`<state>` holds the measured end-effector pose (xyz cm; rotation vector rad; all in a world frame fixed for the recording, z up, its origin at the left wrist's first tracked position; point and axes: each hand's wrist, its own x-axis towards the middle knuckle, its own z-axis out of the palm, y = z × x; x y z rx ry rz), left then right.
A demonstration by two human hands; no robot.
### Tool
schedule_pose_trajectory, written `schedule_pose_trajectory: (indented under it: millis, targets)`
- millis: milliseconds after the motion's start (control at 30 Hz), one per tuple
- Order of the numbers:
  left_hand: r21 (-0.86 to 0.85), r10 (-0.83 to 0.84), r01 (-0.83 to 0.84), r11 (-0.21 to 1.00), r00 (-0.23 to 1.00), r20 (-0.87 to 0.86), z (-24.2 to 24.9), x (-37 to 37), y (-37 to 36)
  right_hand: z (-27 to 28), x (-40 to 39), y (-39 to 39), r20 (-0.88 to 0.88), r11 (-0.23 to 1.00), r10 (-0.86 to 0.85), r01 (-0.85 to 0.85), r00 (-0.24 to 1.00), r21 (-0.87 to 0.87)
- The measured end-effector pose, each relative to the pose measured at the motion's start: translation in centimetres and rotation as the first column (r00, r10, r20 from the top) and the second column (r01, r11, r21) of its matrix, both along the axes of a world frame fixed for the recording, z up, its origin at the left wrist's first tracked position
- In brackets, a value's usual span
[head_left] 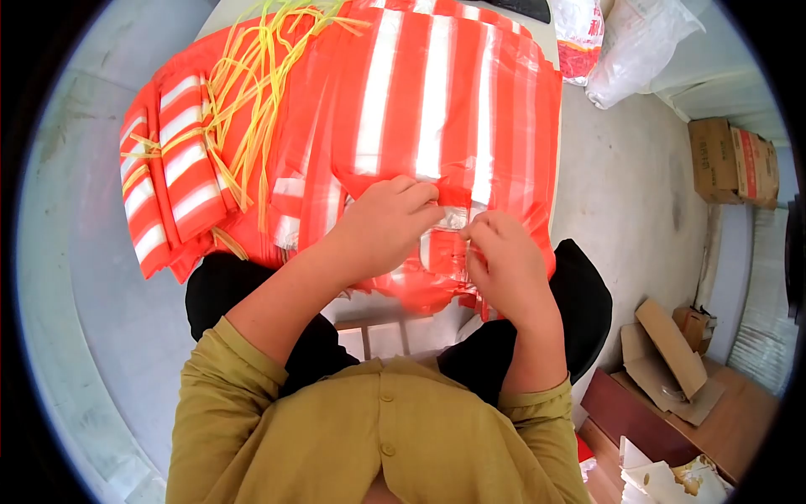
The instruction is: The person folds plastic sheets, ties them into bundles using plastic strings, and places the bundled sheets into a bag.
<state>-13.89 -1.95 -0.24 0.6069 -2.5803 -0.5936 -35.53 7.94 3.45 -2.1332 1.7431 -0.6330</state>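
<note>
A wide pile of red and white striped plastic sheets (428,92) covers the table in front of me. Near its front edge, my left hand (388,220) has its fingers curled together on the plastic. Close by on the right, my right hand (504,260) pinches the edge of the same striped plastic, thumb against fingers. Between the two hands the material is crumpled and folded. Rolled striped bundles (186,155) tied with yellow strips lie at the left. Loose yellow strips (252,92) spread over the red plastic beside them.
White plastic bags (642,46) stand beyond the table at the upper right. Cardboard boxes (732,164) are by the right wall. An opened carton (672,361) rests on a brown surface at the lower right. My knees are under the table's front edge.
</note>
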Motion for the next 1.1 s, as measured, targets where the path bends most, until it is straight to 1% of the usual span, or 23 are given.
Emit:
schedule_pose_trajectory:
  millis: [67,167,267,367,467,500,567,600,633,667,767,800,900,1000,1100]
  targets:
    - [-0.001,0.005,-0.005,1.000,1.000,0.006,0.3,0.0,0.2,-0.6,0.0,0.5,-0.035,0.998,0.060,-0.059,0.998,0.038]
    - [0.050,-0.008,0.007,0.999,1.000,0.028,1.0,0.1,0.1,0.1,0.7,0.5,0.090,0.996,0.065,-0.071,0.994,0.059]
    - [0.093,-0.028,0.028,0.995,1.000,0.005,1.9,0.3,0.1,-0.4,0.4,0.6,0.072,0.991,0.057,-0.065,0.996,0.113]
    - [0.164,-0.005,0.001,0.986,1.000,0.020,2.2,0.1,0.2,-0.5,0.5,0.9,0.183,0.999,-0.025,0.019,0.983,0.038]
    - [0.106,0.122,-0.124,0.987,0.992,0.025,1.1,-0.6,0.8,-0.5,0.1,0.9,0.239,1.000,-0.002,0.000,0.971,0.009]
    - [0.152,0.120,-0.121,0.981,0.993,0.019,0.9,-0.7,0.6,-0.1,-0.4,0.9,0.201,0.991,-0.107,0.120,0.974,-0.057]
    - [0.244,0.120,-0.119,0.962,0.993,0.013,0.6,-0.6,0.2,0.8,-1.8,0.9,0.151,0.920,-0.313,0.339,0.938,-0.198]
    - [0.319,0.134,-0.118,0.940,0.990,-0.031,1.0,-0.5,0.2,0.4,-3.4,0.9,0.183,0.886,-0.387,0.419,0.904,-0.198]
    - [0.353,0.133,-0.109,0.929,0.990,-0.045,1.0,-0.4,0.3,-0.1,-5.1,0.9,0.216,0.846,-0.456,0.495,0.864,-0.196]
    - [0.386,0.133,-0.101,0.917,0.989,-0.058,0.9,-0.3,0.2,-0.2,-6.3,1.2,0.195,0.864,-0.474,0.496,0.859,-0.083]
    - [0.464,0.138,-0.086,0.882,0.987,-0.079,0.8,-0.1,0.0,-0.9,-6.6,1.6,0.378,0.840,-0.541,0.501,0.752,0.207]
    - [0.488,0.142,-0.084,0.869,0.987,-0.082,0.7,0.0,0.0,-1.6,-6.7,1.6,0.439,0.843,-0.537,0.485,0.721,0.233]
    - [0.519,0.141,-0.062,0.853,0.983,-0.114,0.4,0.0,-0.4,-2.6,-7.3,1.6,0.537,0.848,-0.526,0.453,0.660,0.275]
    - [0.548,0.142,-0.055,0.835,0.983,-0.117,0.4,0.1,-0.4,-2.9,-7.5,1.3,0.598,0.852,-0.518,0.434,0.612,0.293]
    - [0.529,0.138,-0.066,0.846,0.986,-0.097,0.2,0.2,-0.4,-4.2,-7.7,1.3,0.530,0.907,-0.413,0.387,0.740,0.165]
